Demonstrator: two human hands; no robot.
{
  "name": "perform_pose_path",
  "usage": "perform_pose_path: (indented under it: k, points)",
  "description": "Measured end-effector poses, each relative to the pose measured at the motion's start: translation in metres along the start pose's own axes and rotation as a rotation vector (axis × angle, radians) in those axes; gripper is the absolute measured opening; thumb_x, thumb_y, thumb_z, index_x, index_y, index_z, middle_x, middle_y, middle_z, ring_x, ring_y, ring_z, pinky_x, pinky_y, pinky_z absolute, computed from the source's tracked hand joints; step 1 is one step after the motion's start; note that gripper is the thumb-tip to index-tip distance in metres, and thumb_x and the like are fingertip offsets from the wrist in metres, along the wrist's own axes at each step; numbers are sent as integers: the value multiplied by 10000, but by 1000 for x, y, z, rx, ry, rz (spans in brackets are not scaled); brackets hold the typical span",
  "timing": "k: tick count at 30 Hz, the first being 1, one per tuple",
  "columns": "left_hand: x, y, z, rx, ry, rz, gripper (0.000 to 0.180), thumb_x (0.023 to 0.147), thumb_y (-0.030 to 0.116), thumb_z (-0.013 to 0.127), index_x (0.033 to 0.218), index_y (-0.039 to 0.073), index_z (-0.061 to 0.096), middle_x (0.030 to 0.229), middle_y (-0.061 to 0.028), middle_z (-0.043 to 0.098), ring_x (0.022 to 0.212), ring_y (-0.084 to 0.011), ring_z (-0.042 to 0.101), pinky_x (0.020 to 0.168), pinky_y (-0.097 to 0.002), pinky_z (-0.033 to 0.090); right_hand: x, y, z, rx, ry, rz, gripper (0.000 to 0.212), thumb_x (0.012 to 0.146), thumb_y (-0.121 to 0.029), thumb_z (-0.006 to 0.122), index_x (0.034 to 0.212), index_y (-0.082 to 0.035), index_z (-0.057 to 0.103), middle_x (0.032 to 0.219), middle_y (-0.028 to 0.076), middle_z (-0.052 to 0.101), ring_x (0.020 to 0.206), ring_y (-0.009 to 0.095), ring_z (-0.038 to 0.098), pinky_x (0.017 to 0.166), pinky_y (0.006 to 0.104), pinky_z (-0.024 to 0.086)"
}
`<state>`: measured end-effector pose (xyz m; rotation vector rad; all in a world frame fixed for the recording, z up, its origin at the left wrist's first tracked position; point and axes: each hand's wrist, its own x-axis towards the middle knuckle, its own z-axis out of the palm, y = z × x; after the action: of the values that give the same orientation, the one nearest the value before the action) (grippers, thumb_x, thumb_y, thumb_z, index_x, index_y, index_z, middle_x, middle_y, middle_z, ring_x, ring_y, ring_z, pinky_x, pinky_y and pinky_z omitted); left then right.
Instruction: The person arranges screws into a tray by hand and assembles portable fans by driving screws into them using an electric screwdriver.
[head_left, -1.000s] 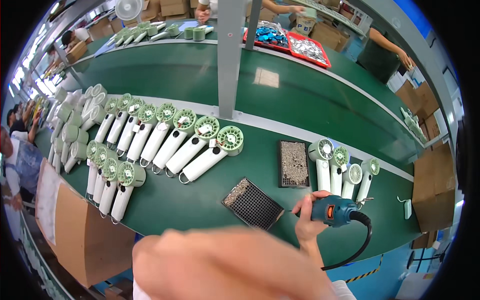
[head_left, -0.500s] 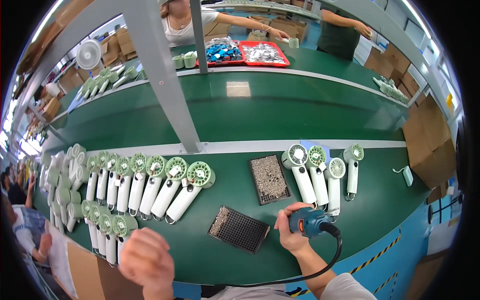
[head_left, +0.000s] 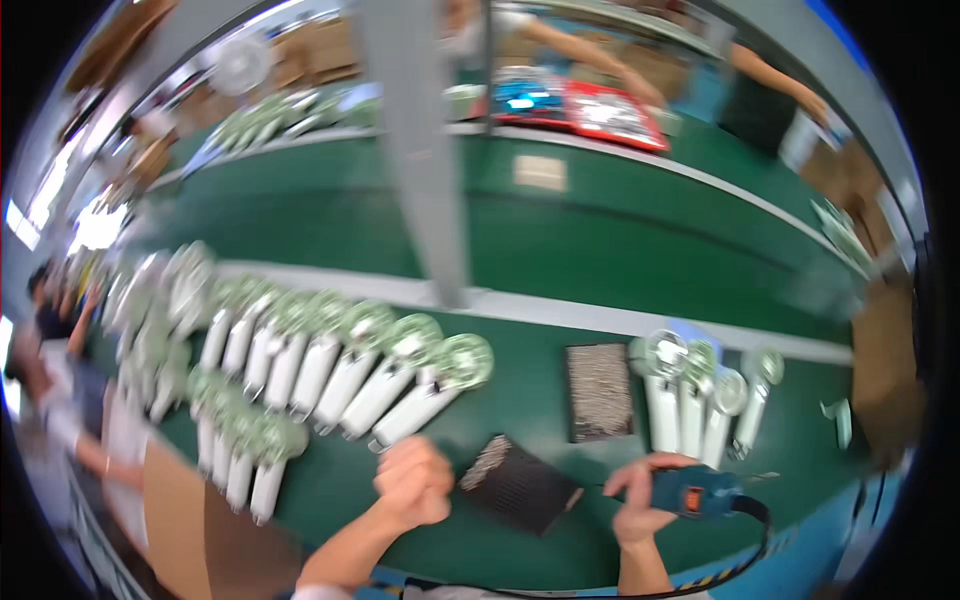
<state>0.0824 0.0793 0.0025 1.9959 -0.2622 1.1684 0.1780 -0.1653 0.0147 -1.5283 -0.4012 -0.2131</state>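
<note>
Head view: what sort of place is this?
Probably a factory assembly line for small appliances: handheld fans stand out in rows on a long green workbench, the right hand grips a corded power tool, and red trays of small pieces sit beyond.

A gray metal post [head_left: 415, 150], blurred, rises between the near bench and a green far bench [head_left: 640, 220]. On the far bench, red trays [head_left: 620, 140] hold blue and silvery pieces; a co-worker's arm [head_left: 590, 53] stretches past them. A round white fan [head_left: 240, 65] stands upper left. Cardboard boxes sit at the right edge [head_left: 887, 375] and lower left [head_left: 215, 525]. Another co-worker [head_left: 65, 400] is at far left.
</note>
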Motion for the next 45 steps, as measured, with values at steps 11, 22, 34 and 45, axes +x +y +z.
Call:
perform_pose_path:
  k: [11,22,34,45]
  points:
    - [2,11,11,-64,42,14,142,609,-97,522,633,36,479,647,-72,469,536,-248,451,450,-343,334,3,-29,18,-94,162,-76,264,967,-200,571,850,31,518,581,96,546,481,197,511,513,315,454]
    - [16,26,-20,-77,201,85,164,631,-123,505,679,34,519,703,-78,538,587,-241,513,486,-333,396,-1,-28,22,-28,121,-92,327,954,-195,609,735,23,498,598,103,544,480,198,503,479,307,441]
    - [-78,76,-200,778,574,-291,178,831,-153,473,872,-13,576,845,-144,646,671,-191,612,585,-268,483,-6,-29,22,-59,158,-79,310,943,-174,620,730,27,517,613,100,544,489,189,506,462,297,437]
    - [-106,37,-193,1160,11,-598,380,825,205,725,1114,4,583,1076,-133,602,1001,-305,555,858,-392,443,-1,-5,12,-34,129,-36,234,961,-104,540,1124,47,466,647,51,472,505,126,466,538,261,412]
